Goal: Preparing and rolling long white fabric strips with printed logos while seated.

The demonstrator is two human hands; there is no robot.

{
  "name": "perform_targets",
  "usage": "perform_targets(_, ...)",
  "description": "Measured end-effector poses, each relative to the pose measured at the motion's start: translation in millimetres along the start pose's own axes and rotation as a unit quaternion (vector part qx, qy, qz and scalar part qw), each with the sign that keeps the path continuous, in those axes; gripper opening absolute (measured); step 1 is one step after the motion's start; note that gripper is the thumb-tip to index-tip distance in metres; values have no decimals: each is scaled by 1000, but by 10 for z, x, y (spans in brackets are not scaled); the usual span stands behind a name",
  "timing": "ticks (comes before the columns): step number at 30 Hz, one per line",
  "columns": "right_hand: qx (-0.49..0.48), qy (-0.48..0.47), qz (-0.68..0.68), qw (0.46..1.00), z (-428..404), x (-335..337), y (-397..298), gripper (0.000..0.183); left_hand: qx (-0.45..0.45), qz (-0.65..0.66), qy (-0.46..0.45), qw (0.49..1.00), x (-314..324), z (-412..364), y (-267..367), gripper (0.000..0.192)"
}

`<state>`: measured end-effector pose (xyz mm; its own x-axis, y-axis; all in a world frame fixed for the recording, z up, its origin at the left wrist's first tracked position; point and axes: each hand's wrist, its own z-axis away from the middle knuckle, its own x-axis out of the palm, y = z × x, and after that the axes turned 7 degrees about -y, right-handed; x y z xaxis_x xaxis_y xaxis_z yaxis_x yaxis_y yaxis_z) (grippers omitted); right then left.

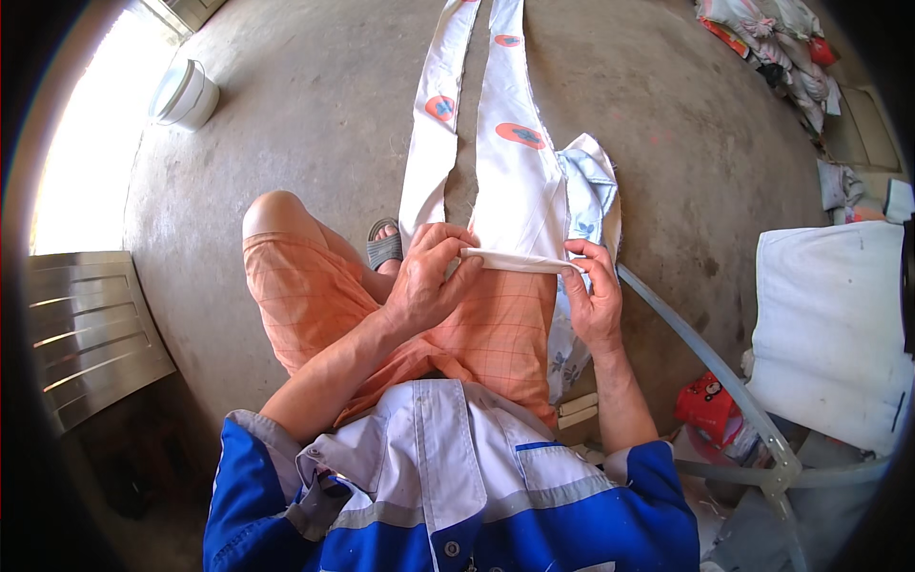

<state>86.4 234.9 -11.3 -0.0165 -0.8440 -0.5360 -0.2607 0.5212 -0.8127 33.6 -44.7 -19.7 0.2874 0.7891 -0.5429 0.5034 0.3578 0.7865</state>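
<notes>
A long white cloth strip (516,187) with orange patches and blue motifs runs from my lap out over the floor. Its near end is folded into a narrow band across my right-hand thigh. My left hand (433,275) pinches the left end of that fold between thumb and fingers. At the fold's right end, my right hand (593,293) grips it the same way. Beside it on the left lies a second white strip (431,157) of like pattern, its near end partly behind my left hand. A light-blue patterned cloth (587,189) hangs past my thigh on the right.
A white bucket (187,96) stands by the bright doorway. On the right are a curved metal frame (704,350), a surface draped with white cloth (826,322) and a red bag (708,409). Stuffed sacks (783,46) are piled far right; a slatted panel (96,332) stands left.
</notes>
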Motion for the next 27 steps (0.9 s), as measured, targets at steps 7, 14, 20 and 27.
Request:
perform_targets(7, 78, 39, -49, 995, -14, 106, 96, 27, -86, 43, -2, 995, 62, -2, -22, 16)
perform_targets(14, 175, 54, -103, 978, -10, 197, 160, 31, -164, 44, -25, 985, 107, -14, -65, 21)
perform_targets(20, 189, 42, -66, 979, -54, 267, 205, 33, -215, 44, -23, 975, 160, -44, 13, 24)
perform_targets(27, 209, 48, -50, 975, -41, 315, 225, 33, -165, -107, 82, 977, 267, -129, 141, 26)
